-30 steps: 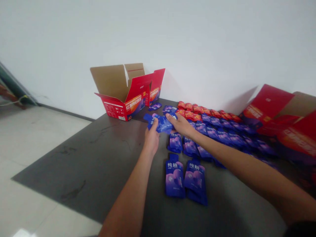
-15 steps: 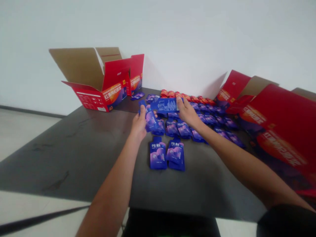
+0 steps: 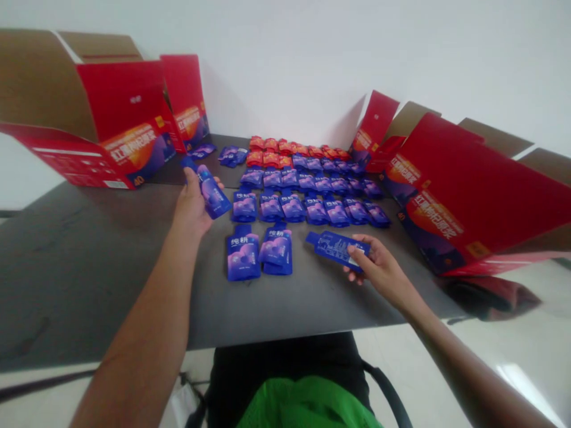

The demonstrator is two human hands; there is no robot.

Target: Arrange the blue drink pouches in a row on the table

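My left hand (image 3: pixel 191 205) is closed around a blue pouch (image 3: pixel 212 193), held up above the dark table (image 3: pixel 89 261) near the left red carton. My right hand (image 3: pixel 375 270) grips another blue pouch (image 3: pixel 336 245) by its bottom end, low over the table's near right part, spout pointing left. Two blue pouches (image 3: pixel 243 255) lie side by side between my hands. Behind them run rows of blue pouches (image 3: pixel 307 208) laid flat, with red pouches (image 3: pixel 285 150) at the back by the wall.
An open red carton (image 3: pixel 89 142) stands at the left with its flaps up. More open red cartons (image 3: pixel 450 190) lie at the right, overhanging the table edge. A white wall closes the back. A chair and green cloth (image 3: pixel 307 404) show below the near edge.
Both hands have drawn back from the far pile, each with a blue pouch. The right hand came down toward the near right of the table; the view has swung right and downward.
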